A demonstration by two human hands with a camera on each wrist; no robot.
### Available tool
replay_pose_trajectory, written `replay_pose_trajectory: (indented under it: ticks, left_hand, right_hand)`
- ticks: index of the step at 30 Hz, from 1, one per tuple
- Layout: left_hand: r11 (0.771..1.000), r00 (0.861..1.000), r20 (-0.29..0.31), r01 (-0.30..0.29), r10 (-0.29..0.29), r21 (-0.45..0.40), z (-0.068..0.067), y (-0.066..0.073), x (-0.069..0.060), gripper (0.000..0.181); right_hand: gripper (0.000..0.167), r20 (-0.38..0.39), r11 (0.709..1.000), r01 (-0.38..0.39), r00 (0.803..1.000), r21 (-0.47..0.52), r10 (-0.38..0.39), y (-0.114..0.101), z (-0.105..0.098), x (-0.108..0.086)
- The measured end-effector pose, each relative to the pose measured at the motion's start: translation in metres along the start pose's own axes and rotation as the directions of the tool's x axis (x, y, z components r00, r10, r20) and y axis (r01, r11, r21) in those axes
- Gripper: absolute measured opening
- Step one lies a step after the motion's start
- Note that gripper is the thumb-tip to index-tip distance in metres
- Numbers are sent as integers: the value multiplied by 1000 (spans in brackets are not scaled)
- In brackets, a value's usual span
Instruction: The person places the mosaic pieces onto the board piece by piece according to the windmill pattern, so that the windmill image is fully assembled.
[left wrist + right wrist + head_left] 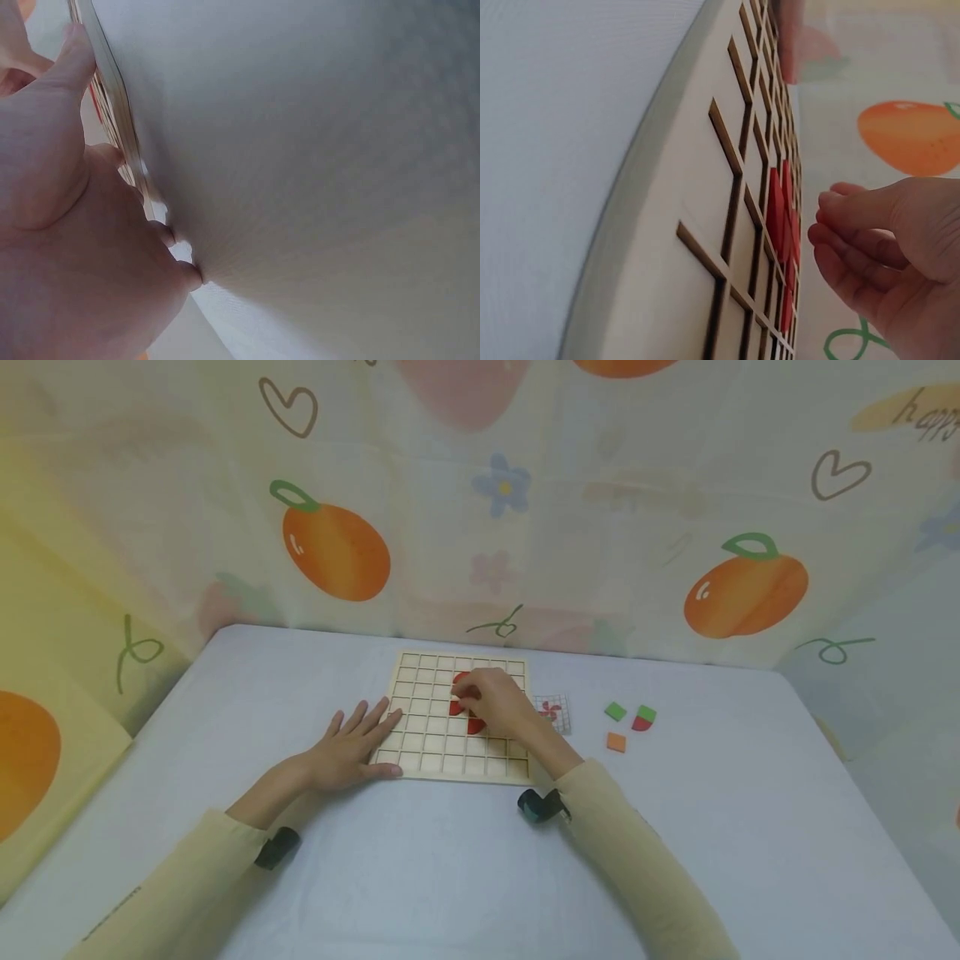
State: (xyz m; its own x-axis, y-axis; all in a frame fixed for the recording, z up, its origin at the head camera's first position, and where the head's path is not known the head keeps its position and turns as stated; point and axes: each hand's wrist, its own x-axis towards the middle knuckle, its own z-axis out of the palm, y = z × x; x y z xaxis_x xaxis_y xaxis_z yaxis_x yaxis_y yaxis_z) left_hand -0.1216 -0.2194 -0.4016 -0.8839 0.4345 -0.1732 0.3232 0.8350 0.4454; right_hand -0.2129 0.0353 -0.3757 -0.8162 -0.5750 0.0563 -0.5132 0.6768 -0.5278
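A wooden grid board [431,746] lies on the white table, with several red pieces [476,725] in its cells. At the board's left edge rests the left hand [341,756], fingers spread and straight; the left wrist view shows this hand [90,217] against the board's side. Over the red pieces hovers the right hand [495,697], its fingers bent and thumb near the index fingertip. In the right wrist view, the hand [889,251] is just off the red pieces [777,214]; whether something is between its fingertips cannot be told.
Right of the board lies a small card [552,714] with a red pattern on a grid. Farther right are a green piece [616,711], an orange piece [616,742] and a green-and-red piece [643,718]. Behind the table hangs a printed curtain [600,568].
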Motion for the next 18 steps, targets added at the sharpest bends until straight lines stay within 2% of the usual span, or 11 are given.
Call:
replay_pose_trajectory:
  ticks: [12,18]
  left_hand:
    - [1000,1000,1,9,-9,-6,-4,5,-1,91]
    - [1000,1000,-1,3,-3,-15,-3,5,-1,91]
  right_hand:
    - [17,-31,999,36,999,37,-35,17,-24,-16]
    - [18,-50,999,9,999,45,-6,28,-37,-28]
